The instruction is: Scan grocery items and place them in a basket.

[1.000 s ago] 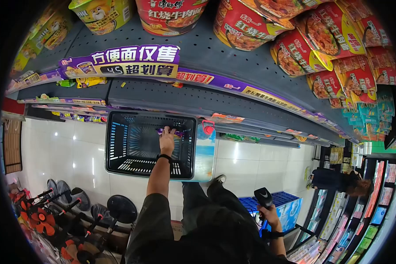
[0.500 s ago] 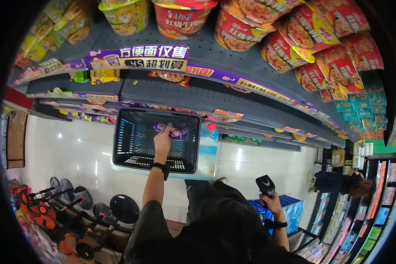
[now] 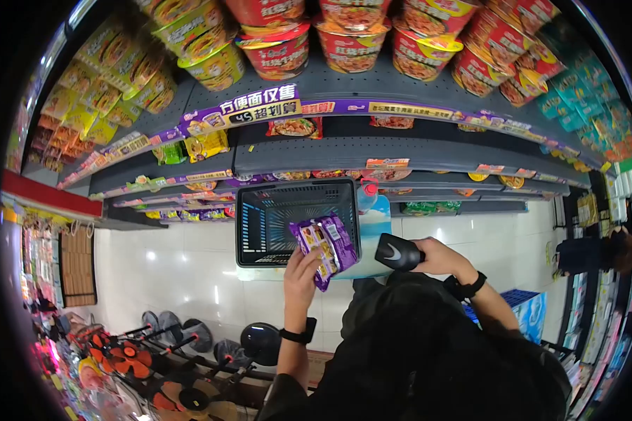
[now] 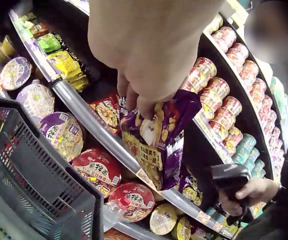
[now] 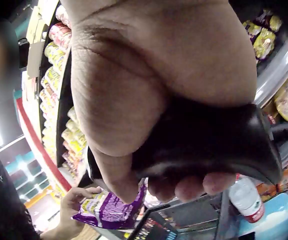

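My left hand [image 3: 300, 279] grips one edge of a purple instant noodle packet [image 3: 326, 245], tilted over the near right corner of a black shopping basket [image 3: 295, 194]. In the left wrist view the packet [image 4: 151, 135] hangs below the fingers, its printed side showing. My right hand [image 3: 439, 257] holds a black handheld barcode scanner [image 3: 397, 254], its head turned left towards the packet, a short distance apart. The right wrist view shows fingers curled round the scanner's handle [image 5: 204, 140], with a cord at its end and the packet [image 5: 111, 207] beyond.
Shelves ahead hold red noodle tubs [image 3: 277, 56], green tubs [image 3: 214, 67] and bagged noodles [image 3: 207, 145]. A bottle [image 3: 366, 196] with a red cap stands beside the basket. Fans [image 3: 130, 358] stand at lower left, a blue crate [image 3: 519, 302] at right. Another person [image 3: 590, 254] is far right.
My left hand has lifted the purple packet up from inside the basket and towards me. My right hand has brought the scanner from my right side in front of my body.
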Demonstrator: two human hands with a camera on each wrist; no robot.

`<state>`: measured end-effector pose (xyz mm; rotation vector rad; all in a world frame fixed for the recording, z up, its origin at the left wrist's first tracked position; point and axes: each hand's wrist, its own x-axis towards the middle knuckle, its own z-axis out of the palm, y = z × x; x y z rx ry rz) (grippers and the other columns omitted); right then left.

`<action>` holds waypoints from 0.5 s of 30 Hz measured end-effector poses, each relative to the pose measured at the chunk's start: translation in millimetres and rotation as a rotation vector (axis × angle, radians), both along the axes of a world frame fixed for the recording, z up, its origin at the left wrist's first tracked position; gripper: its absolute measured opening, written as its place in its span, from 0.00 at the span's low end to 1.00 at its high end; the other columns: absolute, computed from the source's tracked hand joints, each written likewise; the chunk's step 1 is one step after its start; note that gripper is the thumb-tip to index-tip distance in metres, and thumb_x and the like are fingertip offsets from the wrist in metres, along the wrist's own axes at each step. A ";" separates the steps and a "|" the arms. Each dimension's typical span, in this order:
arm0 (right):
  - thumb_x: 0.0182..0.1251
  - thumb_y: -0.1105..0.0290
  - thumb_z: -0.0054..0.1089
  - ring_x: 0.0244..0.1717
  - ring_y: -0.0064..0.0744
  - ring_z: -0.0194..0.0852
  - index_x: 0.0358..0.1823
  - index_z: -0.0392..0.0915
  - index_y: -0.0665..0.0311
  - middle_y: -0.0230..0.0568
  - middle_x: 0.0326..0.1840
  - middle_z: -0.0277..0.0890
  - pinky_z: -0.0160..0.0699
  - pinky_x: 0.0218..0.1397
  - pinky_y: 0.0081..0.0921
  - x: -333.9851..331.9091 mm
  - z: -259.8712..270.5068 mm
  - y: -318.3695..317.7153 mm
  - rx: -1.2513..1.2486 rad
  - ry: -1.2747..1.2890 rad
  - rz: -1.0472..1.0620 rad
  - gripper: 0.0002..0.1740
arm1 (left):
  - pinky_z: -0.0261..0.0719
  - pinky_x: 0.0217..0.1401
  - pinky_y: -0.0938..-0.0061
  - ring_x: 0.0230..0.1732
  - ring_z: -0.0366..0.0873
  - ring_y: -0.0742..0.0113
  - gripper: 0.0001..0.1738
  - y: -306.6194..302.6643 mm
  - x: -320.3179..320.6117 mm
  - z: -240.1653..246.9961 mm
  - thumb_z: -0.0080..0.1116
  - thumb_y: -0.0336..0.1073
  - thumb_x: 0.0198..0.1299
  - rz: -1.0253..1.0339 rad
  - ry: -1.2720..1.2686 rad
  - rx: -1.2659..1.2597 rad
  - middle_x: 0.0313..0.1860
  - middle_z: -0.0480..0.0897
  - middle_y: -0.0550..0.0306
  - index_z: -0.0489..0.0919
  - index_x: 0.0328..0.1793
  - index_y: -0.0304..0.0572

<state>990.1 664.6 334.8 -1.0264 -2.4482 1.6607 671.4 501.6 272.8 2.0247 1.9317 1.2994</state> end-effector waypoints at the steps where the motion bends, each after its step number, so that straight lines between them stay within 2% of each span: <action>1: 0.50 0.63 0.73 0.46 0.52 0.85 0.55 0.80 0.66 0.53 0.44 0.85 0.80 0.51 0.38 -7.0 5.3 2.2 0.003 0.011 -0.021 0.29 | 0.78 0.66 0.53 0.56 0.80 0.46 0.10 -1.2 6.3 5.4 0.61 0.22 0.49 -0.021 0.011 0.003 0.55 0.85 0.57 0.81 0.39 0.36; 3: 0.50 0.64 0.73 0.46 0.53 0.85 0.54 0.81 0.65 0.53 0.44 0.85 0.80 0.50 0.37 -14.3 13.3 4.2 0.055 0.107 0.010 0.28 | 0.78 0.67 0.53 0.57 0.80 0.45 0.10 -4.4 21.1 14.5 0.61 0.23 0.49 -0.061 -0.032 -0.001 0.55 0.85 0.56 0.81 0.40 0.36; 7: 0.49 0.65 0.73 0.43 0.53 0.84 0.51 0.82 0.65 0.53 0.41 0.84 0.79 0.49 0.38 -11.0 19.4 12.1 0.160 0.135 -0.042 0.25 | 0.77 0.69 0.51 0.59 0.79 0.42 0.11 1.6 51.0 32.4 0.61 0.23 0.50 -0.172 -0.036 -0.052 0.56 0.84 0.55 0.82 0.41 0.35; 11: 0.48 0.64 0.74 0.42 0.52 0.84 0.48 0.83 0.66 0.52 0.39 0.85 0.80 0.47 0.37 28.8 12.7 21.2 0.160 0.086 -0.115 0.24 | 0.77 0.69 0.50 0.59 0.79 0.42 0.12 21.1 81.6 41.2 0.60 0.22 0.51 -0.278 -0.024 -0.043 0.57 0.84 0.55 0.81 0.43 0.36; 13: 0.48 0.64 0.74 0.39 0.50 0.84 0.46 0.84 0.67 0.53 0.38 0.85 0.80 0.46 0.36 60.1 10.7 26.3 0.060 0.143 -0.178 0.23 | 0.76 0.70 0.50 0.58 0.79 0.43 0.12 36.1 99.2 49.3 0.59 0.21 0.52 -0.344 -0.022 -0.036 0.58 0.84 0.54 0.81 0.45 0.36; 14: 0.47 0.66 0.75 0.39 0.43 0.85 0.46 0.84 0.68 0.51 0.39 0.86 0.80 0.47 0.34 75.5 21.7 27.8 0.044 0.149 -0.207 0.23 | 0.76 0.70 0.49 0.58 0.79 0.43 0.13 44.9 109.1 50.1 0.60 0.21 0.52 -0.341 -0.016 -0.035 0.58 0.83 0.53 0.81 0.46 0.37; 15: 0.47 0.66 0.75 0.39 0.43 0.85 0.46 0.84 0.68 0.51 0.39 0.86 0.80 0.47 0.34 91.2 23.7 30.6 0.063 0.161 -0.246 0.23 | 0.76 0.69 0.49 0.58 0.79 0.43 0.14 55.2 118.1 51.5 0.60 0.20 0.53 -0.338 -0.011 -0.033 0.59 0.83 0.52 0.81 0.46 0.37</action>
